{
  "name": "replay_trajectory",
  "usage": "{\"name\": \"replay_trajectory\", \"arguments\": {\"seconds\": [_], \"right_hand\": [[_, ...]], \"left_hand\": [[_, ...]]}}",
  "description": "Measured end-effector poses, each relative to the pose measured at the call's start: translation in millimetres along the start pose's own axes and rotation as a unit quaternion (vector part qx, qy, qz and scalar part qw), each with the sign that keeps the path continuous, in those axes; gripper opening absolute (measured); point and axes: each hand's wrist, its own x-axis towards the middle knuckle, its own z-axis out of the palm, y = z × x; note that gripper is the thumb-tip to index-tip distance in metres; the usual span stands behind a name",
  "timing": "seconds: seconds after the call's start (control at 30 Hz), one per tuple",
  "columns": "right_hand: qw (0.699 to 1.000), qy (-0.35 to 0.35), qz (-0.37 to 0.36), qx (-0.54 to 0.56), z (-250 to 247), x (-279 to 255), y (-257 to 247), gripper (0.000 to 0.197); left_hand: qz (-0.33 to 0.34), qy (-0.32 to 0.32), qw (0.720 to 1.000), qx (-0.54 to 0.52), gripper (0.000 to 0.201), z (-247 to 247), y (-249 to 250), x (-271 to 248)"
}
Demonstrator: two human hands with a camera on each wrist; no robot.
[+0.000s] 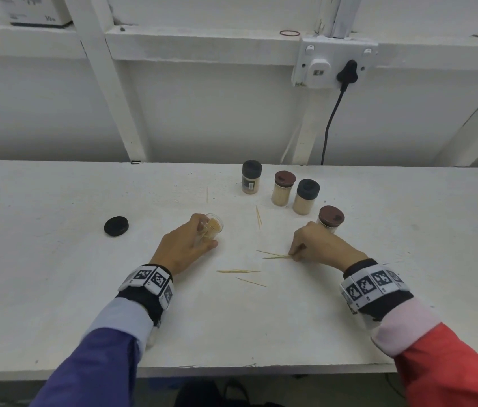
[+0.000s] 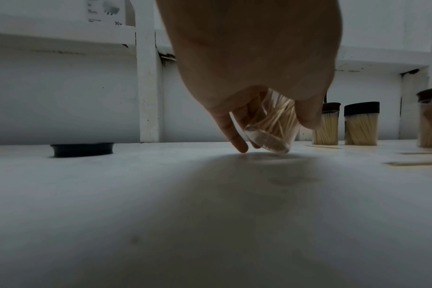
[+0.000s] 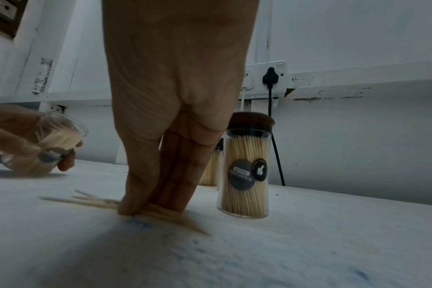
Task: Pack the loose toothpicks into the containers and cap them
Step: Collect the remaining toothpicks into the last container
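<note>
Head view showed the left hand [image 1: 186,248] wrapped around an open clear toothpick container [image 1: 212,229], tilted with its mouth toward the right and its base edge just touching the surface [image 1: 55,289] near the middle; it was partly filled. The right hand [image 1: 320,245] pressed its fingertips [image 3: 136,206] down on a small bundle of loose toothpicks [image 1: 274,255], pinching them against the surface just in front of a brown-capped jar [image 1: 331,218]. More toothpicks [image 1: 239,271] lay nearer the front edge, and a pair [image 1: 258,217] lay toward the back edge. Three other capped jars [image 1: 283,188] stood in a row toward the back edge, and a loose black cap [image 1: 116,226] lay left of the left hand. The sticks looked very light, stiff and thin, likely to roll or scatter, and snap if bent, so they were probably best gathered parallel and pinched near mid-length. The container seemed light, smooth and easily tipped, so a grip round its lower wall looked sensible, leaving the mouth free. The cap appeared rigid and was best taken by its rim.
</note>
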Motion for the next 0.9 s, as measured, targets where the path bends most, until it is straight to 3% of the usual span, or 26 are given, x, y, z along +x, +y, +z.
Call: {"name": "replay_trajectory", "arguments": {"seconds": [0.67, 0.8, 0.9], "right_hand": [[0.995, 0.007, -0.046, -0.085, 8, 19, -50, 0.006], [0.993, 0.037, -0.066, -0.092, 10, 21, -61, 0.005], [0.988, 0.1, -0.074, -0.095, 15, 26, -68, 0.012]], "left_hand": [[0.02, -0.014, 1.0, -0.006, 0.056, -1, 2, -1], [0.035, -0.005, 0.999, -0.015, 0.052, -2, 1, -3], [0.04, -0.005, 0.999, -0.021, 0.051, -2, 3, -4]]}}
